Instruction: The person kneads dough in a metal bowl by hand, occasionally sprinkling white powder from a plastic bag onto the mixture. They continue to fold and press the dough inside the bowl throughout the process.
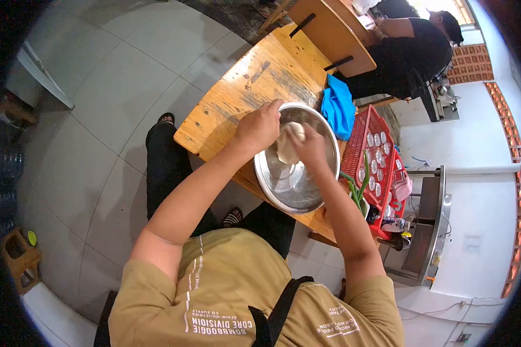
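A round metal bowl (283, 196) rests on the wooden table in front of me. Inside it lies a pale lump of dough (285, 151), toward the far left part of the bowl. My left hand (260, 127) grips the bowl's rim on the left side, with fingers closed over the edge. Down in the bowl, my right hand (311, 147) is on the dough, its fingers curled onto the lump and slightly smeared by motion. The dough's underside and part of its right side are hidden by that hand.
The wooden table (237, 98) also carries a blue bag (337, 107). To the right are a red basket (359, 130) with several clear cups (378, 156) and green stalks (362, 185). A person in black (411, 58) works beyond a wooden board (336, 34).
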